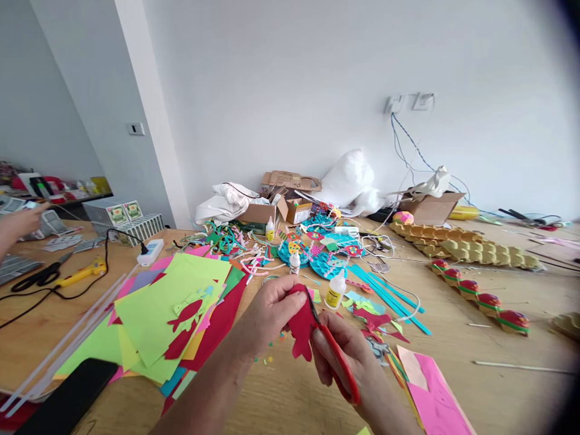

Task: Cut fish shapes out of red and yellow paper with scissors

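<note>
My left hand (276,305) pinches a piece of dark red paper (301,329) between thumb and fingers, its lower end hanging down with a notched, tail-like outline. In my right hand (351,347) is a pair of scissors (341,364) with red handles, the fingers closed around the grips. The dark blades lie against the right edge of the paper, close to my left fingertips. To the left, a red fish cut-out (188,313) rests on a stack of yellow-green paper sheets (154,320). Small paper scraps lie on the table below my hands.
A glue bottle (335,292) stands just beyond my hands. Red paper offcuts (372,320) and blue strips (392,296) lie to the right, near painted egg-carton pieces (489,302). A black phone (75,396) is at front left. Another person's hand (22,220) shows at far left.
</note>
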A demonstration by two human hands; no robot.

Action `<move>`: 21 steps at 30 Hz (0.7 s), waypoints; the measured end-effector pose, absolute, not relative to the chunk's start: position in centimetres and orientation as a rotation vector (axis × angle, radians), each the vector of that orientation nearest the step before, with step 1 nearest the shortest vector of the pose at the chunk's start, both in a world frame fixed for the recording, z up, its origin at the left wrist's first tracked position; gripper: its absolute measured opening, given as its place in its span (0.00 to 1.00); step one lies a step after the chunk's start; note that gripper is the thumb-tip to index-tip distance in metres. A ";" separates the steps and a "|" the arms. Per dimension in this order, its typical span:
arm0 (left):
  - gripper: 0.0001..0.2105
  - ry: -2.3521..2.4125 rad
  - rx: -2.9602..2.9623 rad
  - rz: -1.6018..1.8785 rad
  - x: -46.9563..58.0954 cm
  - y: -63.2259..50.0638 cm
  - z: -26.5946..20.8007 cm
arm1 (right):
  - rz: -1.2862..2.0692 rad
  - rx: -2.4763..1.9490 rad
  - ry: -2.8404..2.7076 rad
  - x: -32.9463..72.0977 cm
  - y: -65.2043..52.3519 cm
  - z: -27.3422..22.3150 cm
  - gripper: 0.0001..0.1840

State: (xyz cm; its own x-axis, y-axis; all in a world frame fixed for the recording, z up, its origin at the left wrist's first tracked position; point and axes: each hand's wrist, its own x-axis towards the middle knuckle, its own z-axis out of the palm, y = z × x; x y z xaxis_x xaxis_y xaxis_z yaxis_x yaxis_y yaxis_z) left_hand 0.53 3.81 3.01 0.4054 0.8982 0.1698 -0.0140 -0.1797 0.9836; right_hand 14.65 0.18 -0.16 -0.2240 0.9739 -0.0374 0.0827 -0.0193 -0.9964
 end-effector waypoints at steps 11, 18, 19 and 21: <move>0.09 0.832 1.521 0.975 0.5 3.8 3.2 | 1.355 -1.169 -1.409 14.5 0.0 -0.2 0.25; 0.08 0.792 1.509 0.950 0.1 4.2 2.7 | 1.352 -1.164 -1.405 14.5 0.0 -0.7 0.25; 0.08 0.782 1.500 0.943 0.1 4.2 2.6 | 1.355 -1.162 -1.401 14.5 0.0 -0.8 0.26; 0.08 0.768 1.488 0.930 0.1 4.2 2.7 | 1.360 -1.157 -1.393 14.5 0.0 -1.1 0.26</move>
